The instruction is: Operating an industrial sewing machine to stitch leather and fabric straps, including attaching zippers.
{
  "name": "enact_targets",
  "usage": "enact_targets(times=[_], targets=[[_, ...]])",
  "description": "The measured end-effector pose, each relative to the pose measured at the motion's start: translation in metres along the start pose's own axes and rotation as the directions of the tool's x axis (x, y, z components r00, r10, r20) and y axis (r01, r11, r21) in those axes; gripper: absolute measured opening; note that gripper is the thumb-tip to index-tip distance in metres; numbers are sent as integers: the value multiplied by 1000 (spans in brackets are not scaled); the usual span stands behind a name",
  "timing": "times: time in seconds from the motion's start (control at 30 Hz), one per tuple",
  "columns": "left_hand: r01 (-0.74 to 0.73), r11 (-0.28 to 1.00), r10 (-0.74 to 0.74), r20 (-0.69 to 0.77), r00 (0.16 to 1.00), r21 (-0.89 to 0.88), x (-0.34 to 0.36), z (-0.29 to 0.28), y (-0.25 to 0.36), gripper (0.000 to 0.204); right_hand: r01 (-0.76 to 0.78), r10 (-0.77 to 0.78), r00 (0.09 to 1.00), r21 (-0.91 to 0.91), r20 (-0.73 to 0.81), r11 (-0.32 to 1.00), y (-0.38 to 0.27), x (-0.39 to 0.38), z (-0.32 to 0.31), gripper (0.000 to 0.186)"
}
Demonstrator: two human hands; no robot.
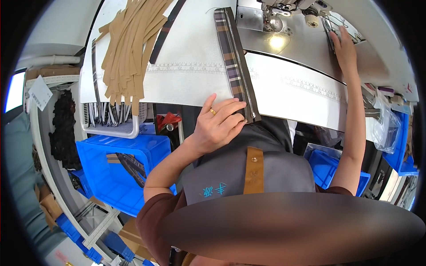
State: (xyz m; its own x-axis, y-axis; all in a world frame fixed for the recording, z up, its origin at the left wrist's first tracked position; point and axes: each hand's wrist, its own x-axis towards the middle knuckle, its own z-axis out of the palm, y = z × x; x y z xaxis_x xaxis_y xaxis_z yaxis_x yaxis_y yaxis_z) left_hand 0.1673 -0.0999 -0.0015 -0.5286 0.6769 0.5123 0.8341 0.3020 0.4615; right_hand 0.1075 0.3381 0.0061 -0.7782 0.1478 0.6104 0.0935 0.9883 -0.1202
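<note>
A zipper strip (239,66) with metal teeth, dark tape and brown plaid fabric along one side lies lengthwise across the white table. At its near end, my left hand (220,122) has bent fingers gripping the fabric edge; a gold ring is on one finger. My right hand (345,52) reaches far to the right, beside the sewing machine, with fingers extended and apart. Close to its fingertips are thin dark metal tools or wires (330,37), whose exact kind is unclear. The lit sewing machine presser foot (271,22) stands beyond the zipper strip.
Many tan strips (131,53) are heaped on the table's left, beside a dark plaid strip (166,33). Below the table edge are a white basket (133,131) of strips and a blue crate (100,177). A clear plastic bag (385,124) hangs at right.
</note>
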Motion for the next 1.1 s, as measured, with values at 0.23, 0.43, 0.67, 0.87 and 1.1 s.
enact_targets(times=[0.23, 0.43, 0.67, 0.87, 1.1], targets=[[53, 998, -52, -20, 998, 39, 5, 4, 5, 29, -55, 89, 973, -158, 213, 986, -5, -5, 4, 29], [39, 999, -40, 13, 999, 35, 4, -5, -3, 30, 112, -106, 989, -56, 101, 992, -31, -24, -18, 22], [28, 1000, -28, -17, 999, 13, 8, -9, -4, 33, 108, -68, 965, -149, 253, 983, -47, -23, -40, 14], [-2, 998, -2, -52, 999, -61, 22, -7, -10, 34, 205, -259, 918, 201, 299, 958, -109, -41, -101, 19], [-17, 999, 14, -50, 999, -45, 24, -6, -12, 30, -192, -266, 767, 605, 584, 773, -180, -62, -101, 29]])
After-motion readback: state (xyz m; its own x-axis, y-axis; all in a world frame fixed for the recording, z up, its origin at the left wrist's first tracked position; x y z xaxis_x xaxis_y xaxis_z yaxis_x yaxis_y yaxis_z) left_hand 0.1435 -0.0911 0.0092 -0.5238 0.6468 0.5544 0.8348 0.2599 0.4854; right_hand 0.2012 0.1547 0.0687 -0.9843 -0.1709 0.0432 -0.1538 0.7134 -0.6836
